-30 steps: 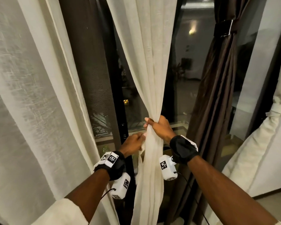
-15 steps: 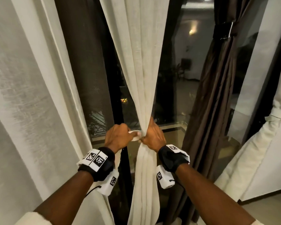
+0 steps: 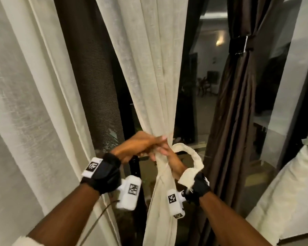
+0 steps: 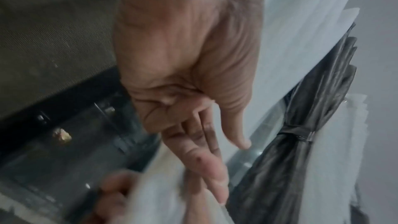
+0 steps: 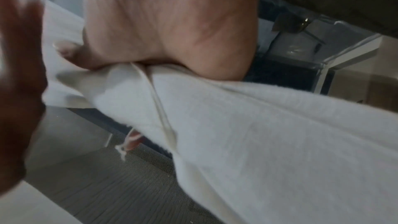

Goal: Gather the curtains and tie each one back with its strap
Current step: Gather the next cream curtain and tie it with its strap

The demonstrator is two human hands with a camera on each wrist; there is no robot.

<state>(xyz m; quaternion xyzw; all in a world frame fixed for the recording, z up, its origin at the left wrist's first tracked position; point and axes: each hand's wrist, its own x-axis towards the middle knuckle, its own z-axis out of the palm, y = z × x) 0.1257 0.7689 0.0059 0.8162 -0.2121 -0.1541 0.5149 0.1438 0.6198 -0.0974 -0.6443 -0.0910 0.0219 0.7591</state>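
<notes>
A cream curtain (image 3: 155, 86) hangs in the middle, gathered into a narrow bunch at hand height. My right hand (image 3: 169, 158) grips that bunch from the front; in the right wrist view the curtain (image 5: 258, 125) bunches out of the palm of my right hand (image 5: 172, 31). A cream strap (image 3: 196, 157) loops from the gather out to the right and down over my right wrist. My left hand (image 3: 140, 148) reaches across above the right hand. Its fingers (image 4: 215, 176) lie fairly straight against the cloth, holding nothing that I can make out.
A loose cream curtain (image 3: 34, 103) hangs at the left, with a dark mesh screen (image 3: 92, 86) behind it. To the right a brown curtain (image 3: 233, 121) is tied with a dark strap (image 3: 238, 45). Another tied cream curtain (image 3: 292, 183) hangs far right. The glass door (image 3: 194, 103) lies behind.
Half a second ago the hands sat either side of the gather. Now the left hand has crossed over the right, and the strap loops out to the right over my right wrist.
</notes>
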